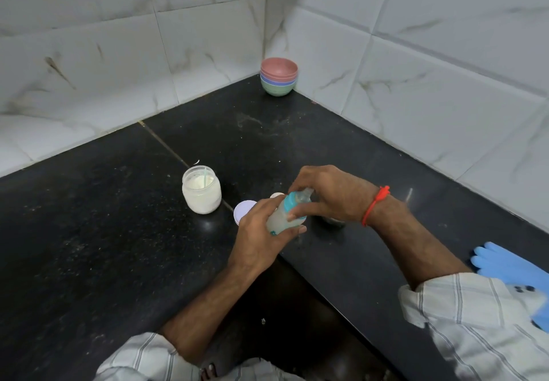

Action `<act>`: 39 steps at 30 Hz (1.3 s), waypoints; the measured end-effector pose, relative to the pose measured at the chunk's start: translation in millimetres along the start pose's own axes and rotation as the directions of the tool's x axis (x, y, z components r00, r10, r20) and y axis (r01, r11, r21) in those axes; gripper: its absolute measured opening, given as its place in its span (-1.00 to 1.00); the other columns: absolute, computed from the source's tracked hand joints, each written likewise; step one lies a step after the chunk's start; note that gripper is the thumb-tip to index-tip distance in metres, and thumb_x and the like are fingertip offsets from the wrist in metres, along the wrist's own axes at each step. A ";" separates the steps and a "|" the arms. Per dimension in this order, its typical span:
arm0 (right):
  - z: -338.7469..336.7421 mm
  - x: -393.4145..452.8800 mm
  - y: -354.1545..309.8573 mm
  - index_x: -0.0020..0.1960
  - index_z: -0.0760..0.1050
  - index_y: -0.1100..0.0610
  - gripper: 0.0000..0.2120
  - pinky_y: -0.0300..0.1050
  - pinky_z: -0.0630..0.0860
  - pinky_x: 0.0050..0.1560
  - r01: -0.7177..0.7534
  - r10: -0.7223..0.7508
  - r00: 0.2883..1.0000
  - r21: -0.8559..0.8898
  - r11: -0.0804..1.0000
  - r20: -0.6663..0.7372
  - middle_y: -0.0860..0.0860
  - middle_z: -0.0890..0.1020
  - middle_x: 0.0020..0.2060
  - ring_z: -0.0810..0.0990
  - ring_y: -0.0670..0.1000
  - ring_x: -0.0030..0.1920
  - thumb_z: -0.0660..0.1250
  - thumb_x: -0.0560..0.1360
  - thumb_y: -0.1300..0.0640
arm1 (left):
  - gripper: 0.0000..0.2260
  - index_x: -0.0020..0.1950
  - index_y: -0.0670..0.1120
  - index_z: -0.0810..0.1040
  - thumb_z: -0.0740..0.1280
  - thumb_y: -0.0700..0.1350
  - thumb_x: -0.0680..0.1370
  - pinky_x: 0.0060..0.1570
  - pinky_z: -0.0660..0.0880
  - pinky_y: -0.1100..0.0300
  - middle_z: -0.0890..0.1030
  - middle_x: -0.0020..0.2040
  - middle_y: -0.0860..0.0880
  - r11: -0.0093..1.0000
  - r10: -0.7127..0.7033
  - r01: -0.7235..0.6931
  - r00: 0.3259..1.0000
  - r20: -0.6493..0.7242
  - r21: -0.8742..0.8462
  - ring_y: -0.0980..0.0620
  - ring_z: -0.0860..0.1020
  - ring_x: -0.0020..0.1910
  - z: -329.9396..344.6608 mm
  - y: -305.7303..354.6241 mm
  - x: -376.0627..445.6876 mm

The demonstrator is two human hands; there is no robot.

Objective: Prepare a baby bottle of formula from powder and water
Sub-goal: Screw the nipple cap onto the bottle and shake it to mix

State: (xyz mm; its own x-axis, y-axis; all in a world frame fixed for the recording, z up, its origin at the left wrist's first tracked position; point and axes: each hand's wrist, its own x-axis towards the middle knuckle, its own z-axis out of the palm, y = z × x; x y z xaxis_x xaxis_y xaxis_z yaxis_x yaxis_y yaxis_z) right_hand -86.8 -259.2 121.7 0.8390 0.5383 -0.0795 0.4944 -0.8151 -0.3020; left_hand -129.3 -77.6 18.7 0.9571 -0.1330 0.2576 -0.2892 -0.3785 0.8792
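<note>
Fingers of the left hand (261,232) are wrapped around a tilted baby bottle (286,215) of cloudy liquid above the black counter (89,232), while its teal collar (292,204) is pinched by the right hand (329,195); an open powder jar (202,189) is set nearby

Powder jar (201,189) and lid (242,210) crowd the left; counter (89,217) beyond lies open.

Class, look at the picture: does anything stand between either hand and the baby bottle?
Nothing visible does. The left hand wraps the cloudy baby bottle body, and the right hand touches its teal collar and teat.
</note>
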 end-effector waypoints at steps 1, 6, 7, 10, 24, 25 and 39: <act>1.2 -1.0 -5.1 -0.04 0.61 0.02 -0.30 0.00 0.61 -0.07 -0.110 0.108 0.993 -0.046 0.993 -0.048 -0.10 0.60 -0.12 0.56 -0.07 -0.12 0.15 0.34 -0.58 | -0.50 0.27 0.02 0.60 0.61 0.04 0.37 0.13 0.43 0.46 0.63 0.17 0.14 1.000 0.006 -0.006 1.000 -0.005 -0.002 0.31 0.51 0.17 1.1 1.2 -0.5; 11.2 -3.5 -12.9 -0.39 0.52 0.09 -0.01 -0.06 0.43 -0.29 -0.425 0.388 0.860 -0.045 0.904 -0.331 0.01 0.57 -0.42 0.57 0.08 -0.32 -0.32 0.25 -0.70 | -0.51 0.26 0.06 0.60 0.61 0.05 0.37 0.09 0.45 0.44 0.62 0.15 0.16 0.999 0.017 -0.017 1.000 -0.016 -0.032 0.23 0.55 0.14 0.3 12.1 5.1; 11.3 -5.6 -10.5 -0.37 0.54 0.09 -0.03 -0.04 0.46 -0.26 -0.412 0.425 0.831 0.117 0.904 -0.358 0.02 0.60 -0.41 0.58 0.09 -0.30 -0.30 0.30 -0.67 | -0.50 0.28 0.07 0.59 0.60 0.05 0.37 0.09 0.45 0.44 0.61 0.16 0.17 0.999 0.011 -0.012 1.000 -0.021 -0.042 0.24 0.55 0.15 -1.5 12.8 7.2; 19.0 -9.9 -5.5 0.03 0.65 -0.02 -0.33 0.10 0.60 -0.06 -0.135 0.474 0.806 0.668 0.731 -0.356 0.00 0.71 -0.15 0.67 0.02 -0.13 -0.03 0.53 -0.48 | -0.46 0.32 0.09 0.56 0.59 0.08 0.37 0.08 0.43 0.50 0.58 0.20 0.21 0.999 -0.005 0.004 1.000 -0.029 -0.032 0.29 0.53 0.18 -6.3 10.6 13.9; 47.1 -35.0 -21.5 0.41 0.47 0.14 -0.65 -0.22 0.55 0.19 0.099 0.504 0.783 0.874 0.477 -0.363 0.02 0.71 0.16 0.66 -0.08 0.22 0.33 0.64 0.18 | -0.40 0.39 0.10 0.51 0.57 0.13 0.38 0.16 0.51 0.33 0.57 0.25 0.18 0.999 -0.041 0.041 0.999 0.008 0.001 0.20 0.55 0.20 -6.2 8.2 24.9; 46.0 -34.8 -19.6 0.41 0.46 0.16 -0.63 -0.21 0.57 0.17 0.093 0.487 0.798 0.871 0.483 -0.355 0.02 0.71 0.14 0.67 -0.07 0.19 0.35 0.61 0.24 | -0.40 0.38 0.11 0.51 0.56 0.14 0.38 0.14 0.51 0.35 0.57 0.24 0.19 0.999 -0.046 0.046 0.999 0.019 -0.010 0.20 0.55 0.19 -4.9 8.5 24.2; 44.3 -21.8 -3.7 0.51 0.35 0.21 -0.45 0.09 0.55 0.32 0.106 0.157 0.972 0.922 0.372 -0.175 0.15 0.59 0.34 0.58 0.17 0.34 0.38 0.55 0.25 | -0.53 0.39 0.05 0.50 0.51 -0.03 0.50 0.17 0.53 0.28 0.65 0.20 0.14 0.961 -0.092 0.168 0.942 0.323 -0.218 0.19 0.58 0.22 -12.3 7.7 17.1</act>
State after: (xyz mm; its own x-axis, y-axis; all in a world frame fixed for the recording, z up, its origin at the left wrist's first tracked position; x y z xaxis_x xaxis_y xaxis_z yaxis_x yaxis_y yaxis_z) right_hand -117.0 -258.4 82.5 0.9328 0.3580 0.0415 0.0632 -0.0491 -0.9968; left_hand -114.9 -71.5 34.8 0.9219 -0.3861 0.0329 -0.1130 -0.1867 0.9759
